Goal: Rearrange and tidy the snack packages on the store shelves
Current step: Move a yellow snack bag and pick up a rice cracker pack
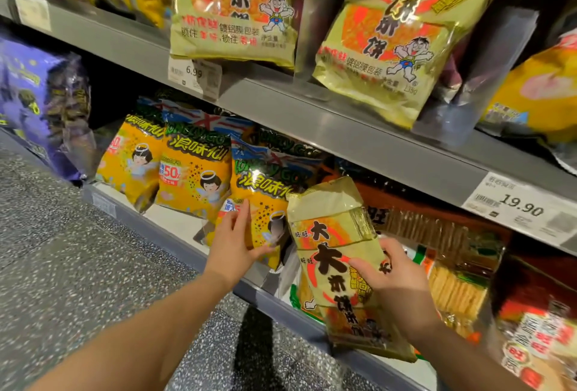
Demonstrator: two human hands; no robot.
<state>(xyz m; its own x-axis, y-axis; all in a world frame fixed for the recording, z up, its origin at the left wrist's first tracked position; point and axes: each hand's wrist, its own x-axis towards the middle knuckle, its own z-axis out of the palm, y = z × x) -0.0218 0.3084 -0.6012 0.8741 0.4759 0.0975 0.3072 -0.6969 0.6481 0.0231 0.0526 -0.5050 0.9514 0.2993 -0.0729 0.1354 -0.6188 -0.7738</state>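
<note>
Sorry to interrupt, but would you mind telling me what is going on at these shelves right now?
A person is tidying snack packages on the lower shelf. The right hand grips a gold rice cracker bag, tilted out in front of the shelf edge. The left hand rests on an orange snack bag at the end of a leaning row of similar bags. More gold bags stand on the shelf above, over price tags.

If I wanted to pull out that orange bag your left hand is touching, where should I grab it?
Probably its top edge, from the front. The orange snack bag stands upright, wedged between a matching bag and the gold rice-cracker pack in the right hand; the left hand covers its lower front.
</note>
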